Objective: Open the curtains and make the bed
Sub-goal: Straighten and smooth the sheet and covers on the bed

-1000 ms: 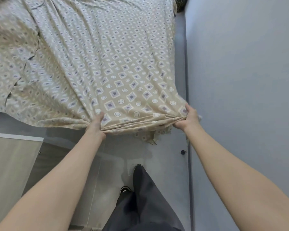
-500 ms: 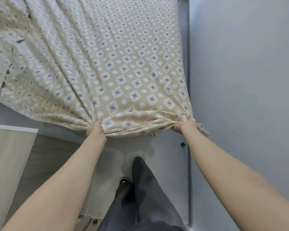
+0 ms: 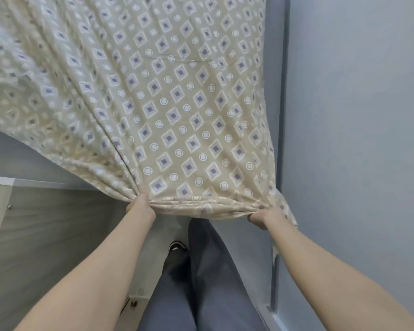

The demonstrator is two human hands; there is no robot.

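A beige bed sheet (image 3: 167,96) printed with purple diamonds and white circles stretches away from me over the bed and fills the upper left of the view. Its near edge is bunched between my two hands. My left hand (image 3: 140,206) grips the gathered hem on the left. My right hand (image 3: 264,217) grips the hem's right corner close to the wall, fingers curled under the cloth. The fabric is pulled taut towards me, with folds fanning out from my left hand. No curtains are in view.
A grey-blue wall (image 3: 359,139) runs down the right side, close to my right arm. A wooden cabinet (image 3: 41,235) stands at the lower left. My legs in dark trousers (image 3: 201,283) and a shoe (image 3: 176,246) stand on the pale floor between them.
Both hands have drawn the sheet's edge back towards me and lower in the view. The cloth has lifted and tightened, and the grip stays the same.
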